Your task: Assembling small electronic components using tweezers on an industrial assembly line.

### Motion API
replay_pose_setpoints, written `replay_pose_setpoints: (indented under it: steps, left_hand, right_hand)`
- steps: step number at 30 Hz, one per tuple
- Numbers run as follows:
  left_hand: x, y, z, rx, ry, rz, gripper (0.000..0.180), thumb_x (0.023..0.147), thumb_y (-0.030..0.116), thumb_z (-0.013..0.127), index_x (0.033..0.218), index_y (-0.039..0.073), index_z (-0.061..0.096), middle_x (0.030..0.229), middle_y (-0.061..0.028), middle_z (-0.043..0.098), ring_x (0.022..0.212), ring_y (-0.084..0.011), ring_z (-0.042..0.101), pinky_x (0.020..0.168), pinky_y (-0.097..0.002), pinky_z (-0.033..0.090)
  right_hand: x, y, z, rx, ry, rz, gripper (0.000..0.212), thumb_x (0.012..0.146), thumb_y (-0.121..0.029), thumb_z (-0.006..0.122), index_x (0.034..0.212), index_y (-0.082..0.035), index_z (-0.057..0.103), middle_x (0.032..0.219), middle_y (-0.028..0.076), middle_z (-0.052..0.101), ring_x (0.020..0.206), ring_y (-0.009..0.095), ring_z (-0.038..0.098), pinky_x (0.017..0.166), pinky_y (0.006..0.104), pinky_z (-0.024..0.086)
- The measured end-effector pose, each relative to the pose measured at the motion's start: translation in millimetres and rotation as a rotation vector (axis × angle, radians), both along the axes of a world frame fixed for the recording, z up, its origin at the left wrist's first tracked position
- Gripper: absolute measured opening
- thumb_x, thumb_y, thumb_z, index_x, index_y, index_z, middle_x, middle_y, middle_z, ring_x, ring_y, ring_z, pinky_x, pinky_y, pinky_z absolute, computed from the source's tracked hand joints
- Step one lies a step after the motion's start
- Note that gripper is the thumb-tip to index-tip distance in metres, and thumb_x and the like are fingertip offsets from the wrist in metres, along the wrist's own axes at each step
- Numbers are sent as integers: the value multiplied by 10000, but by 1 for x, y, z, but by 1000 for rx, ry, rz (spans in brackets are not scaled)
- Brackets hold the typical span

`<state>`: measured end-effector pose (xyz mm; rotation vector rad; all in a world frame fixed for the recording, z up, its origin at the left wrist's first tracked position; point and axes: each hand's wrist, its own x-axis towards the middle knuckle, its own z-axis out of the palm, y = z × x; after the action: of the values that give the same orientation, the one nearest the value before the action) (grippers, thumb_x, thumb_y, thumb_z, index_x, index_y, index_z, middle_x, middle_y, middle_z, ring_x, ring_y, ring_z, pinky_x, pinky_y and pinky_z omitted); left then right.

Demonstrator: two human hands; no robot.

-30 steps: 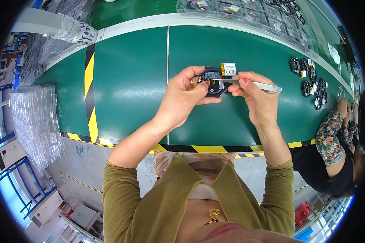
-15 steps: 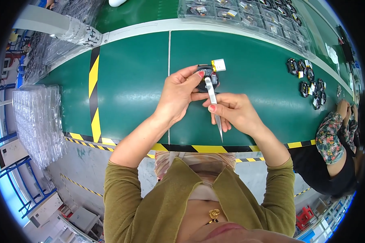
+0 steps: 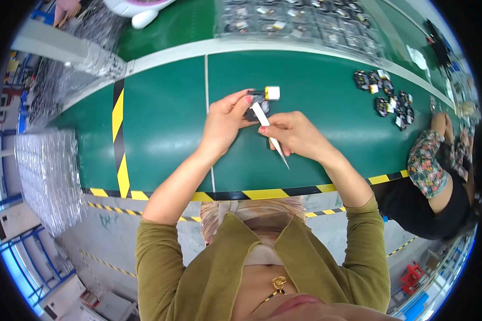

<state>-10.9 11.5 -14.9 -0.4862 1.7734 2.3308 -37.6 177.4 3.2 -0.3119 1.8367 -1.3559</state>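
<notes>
My left hand [image 3: 223, 124] is closed around the left edge of a round black electronic module [image 3: 266, 107], thumb on its face. A small silver-white battery [image 3: 273, 93] with yellow tape sticks out at the module's far right side. My right hand [image 3: 295, 135] pinches a pair of flat metal tweezers [image 3: 261, 114] around the middle. Their broad end rests on or just over the module's face; I cannot tell whether it touches. The pointed end slants toward me and to the right. Fingers and tweezers hide part of the module.
Several similar modules [image 3: 381, 107] lie in a group at the right of the green table [image 3: 160, 134]. Clear trays [image 3: 300, 33] of modules stand beyond the pale rail. Stacked clear plastic trays [image 3: 48, 176] are at the left. A co-worker's floral sleeve [image 3: 429, 166] is at the right.
The whole view has shifted a little, moving table and trays in the picture. The tweezers lean more, and my right hand sits closer to the module. Both hands keep their holds.
</notes>
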Motion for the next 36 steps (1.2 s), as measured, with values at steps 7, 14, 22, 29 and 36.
replay_pose_setpoints:
  steps: [7, 14, 22, 29, 36]
  left_hand:
    - [-7, 8, 3, -1216, 650, -377, 588, 793, 196, 586, 1275, -15, 324, 1311, -231, 319, 1221, -371, 306, 993, -438, 272]
    - [-20, 20, 29, -993, 656, -416, 798, 759, 243, 638, 1336, -28, 158, 1368, -250, 197, 1290, -356, 171, 1050, -386, 168]
    - [27, 1, 15, -1280, 701, -462, 522, 665, 108, 713, 1131, 29, 492, 1194, -159, 484, 1107, -311, 462, 926, -367, 375]
    - [9, 27, 3, -1307, 894, -395, 245, 640, 108, 723, 839, 42, 597, 982, -107, 553, 896, -268, 544, 760, -345, 448]
    - [-96, 117, -10, -1222, 1172, -424, 212, 688, 181, 657, 841, 54, 583, 918, -95, 550, 852, -271, 538, 729, -362, 436]
  right_hand:
    - [0, 26, 38, 166, 690, 65, 194, 816, -187, 575, 718, -19, 581, 547, 78, 549, 429, 142, 504, 415, 292, 366]
    - [-18, 71, 60, -151, 587, -390, 201, 838, -168, 559, 971, -30, 618, 637, -3, 553, 508, 25, 464, 431, 167, 349]
    - [-7, 108, 20, -243, 371, -598, 181, 851, -136, 547, 975, -22, 615, 623, 3, 555, 452, 23, 432, 402, 154, 320]
    - [-3, 115, 11, -343, 438, -716, 189, 853, -156, 552, 978, -31, 617, 633, 6, 561, 453, 20, 436, 409, 150, 325]
    - [2, 111, 18, -403, 554, -860, 201, 870, -122, 513, 1015, -3, 586, 657, 13, 557, 479, 19, 446, 426, 149, 341]
